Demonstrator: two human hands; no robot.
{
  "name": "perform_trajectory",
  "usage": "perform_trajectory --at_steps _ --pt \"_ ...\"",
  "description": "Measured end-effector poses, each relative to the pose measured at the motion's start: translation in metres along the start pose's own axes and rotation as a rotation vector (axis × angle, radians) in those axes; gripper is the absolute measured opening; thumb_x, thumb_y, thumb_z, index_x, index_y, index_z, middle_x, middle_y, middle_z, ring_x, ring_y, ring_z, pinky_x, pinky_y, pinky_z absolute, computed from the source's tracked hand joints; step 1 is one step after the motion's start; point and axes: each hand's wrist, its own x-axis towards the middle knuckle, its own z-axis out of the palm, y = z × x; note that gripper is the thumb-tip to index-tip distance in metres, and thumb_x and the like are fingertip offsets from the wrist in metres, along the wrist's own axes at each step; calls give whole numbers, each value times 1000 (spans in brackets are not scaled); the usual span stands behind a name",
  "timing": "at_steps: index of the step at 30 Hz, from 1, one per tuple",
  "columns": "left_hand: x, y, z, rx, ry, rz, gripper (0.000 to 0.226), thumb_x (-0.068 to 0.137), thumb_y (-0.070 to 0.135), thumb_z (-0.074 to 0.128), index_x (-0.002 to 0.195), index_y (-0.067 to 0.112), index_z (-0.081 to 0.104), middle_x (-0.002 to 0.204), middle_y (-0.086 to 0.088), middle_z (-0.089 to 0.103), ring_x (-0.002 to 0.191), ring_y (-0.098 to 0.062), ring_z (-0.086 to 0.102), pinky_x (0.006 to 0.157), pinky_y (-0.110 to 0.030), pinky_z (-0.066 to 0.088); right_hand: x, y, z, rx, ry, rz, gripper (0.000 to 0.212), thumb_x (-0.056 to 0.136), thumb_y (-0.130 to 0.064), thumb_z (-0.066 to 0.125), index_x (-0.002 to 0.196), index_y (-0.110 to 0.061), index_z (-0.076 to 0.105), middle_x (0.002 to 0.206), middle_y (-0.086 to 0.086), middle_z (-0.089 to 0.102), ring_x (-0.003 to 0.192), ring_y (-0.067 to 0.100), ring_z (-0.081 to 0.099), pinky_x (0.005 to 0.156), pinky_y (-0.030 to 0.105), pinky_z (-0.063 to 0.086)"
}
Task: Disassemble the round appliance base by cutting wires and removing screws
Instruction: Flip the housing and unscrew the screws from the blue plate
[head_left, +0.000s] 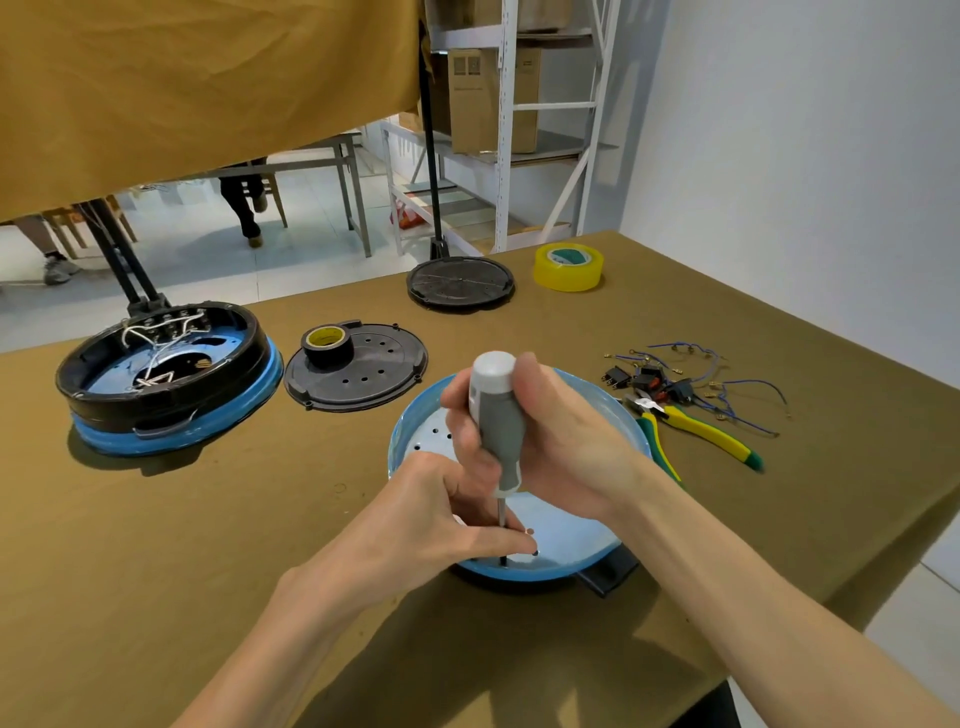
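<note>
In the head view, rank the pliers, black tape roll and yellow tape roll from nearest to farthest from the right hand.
From the right hand:
1. Pliers, just to its right.
2. Black tape roll, to the left, on a black cover plate.
3. Yellow tape roll, at the table's far edge.

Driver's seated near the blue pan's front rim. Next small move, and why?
Probably turn the screwdriver to back that screw out: the right hand grips its handle upright, its tip sits at the blue pan's rim, and the left hand's fingers steady the shaft.
</note>
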Motion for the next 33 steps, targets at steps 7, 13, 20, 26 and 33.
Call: perform_trajectory --at_steps 7,13,20,26,33 --pt "1 3 -8 -120 -158 -62 12 95 24 74 104 25 81 104 8 80 104 -11 75 93 -21 56 6 6 4 -56 133 -24 56 85 -62 68 104 -11 57 68 0 53 49 12 41 48 25 35" --pt "1 -1 -2 -101 -38 -52 10 82 32 85 91 32 82 92 6 81 90 -13 77 84 -28 62 1 10 5 -129 280 -142 55 88 -59 62 98 -5 56 83 6 64 56 15 54 55 27 46" --pt "1 0 5 -31 64 -55 12 74 36 89 79 28 81 80 10 79 82 -14 76 77 -32 60 -1 8 5 -57 215 -50 66 92 -67 50 109 -3 54 71 -2 60 47 11 42 49 26 37" --pt "1 1 5 -4 97 -7 16 72 29 92 72 22 78 72 7 77 74 -6 75 66 -14 54 -1 13 8 -90 234 -183 57 85 -65 61 92 -9 52 72 0 63 47 11 46 48 22 41" --pt "4 1 0 -21 -58 -40 15 85 28 84 96 34 76 95 14 79 95 -3 74 80 -14 54 8 12 0 146 92 21 57 95 -65 40 91 -13 62 69 -1 56 50 10 39 51 26 31"
